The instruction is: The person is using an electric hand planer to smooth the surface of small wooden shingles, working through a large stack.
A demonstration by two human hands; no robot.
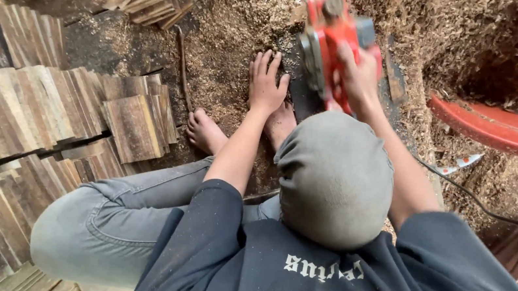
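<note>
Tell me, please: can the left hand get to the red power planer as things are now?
Probably yes. The left hand lies flat on the sawdust, right beside the red power planer held by the right hand, and nothing lies between them.

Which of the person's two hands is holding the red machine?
The right hand. It grips the red power planer from above, while the left hand lies flat and spread on the sawdust beside it, holding nothing.

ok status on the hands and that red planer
Right hand grips red planer on dark board. Left hand flat beside it. Power cord trails right.
</note>
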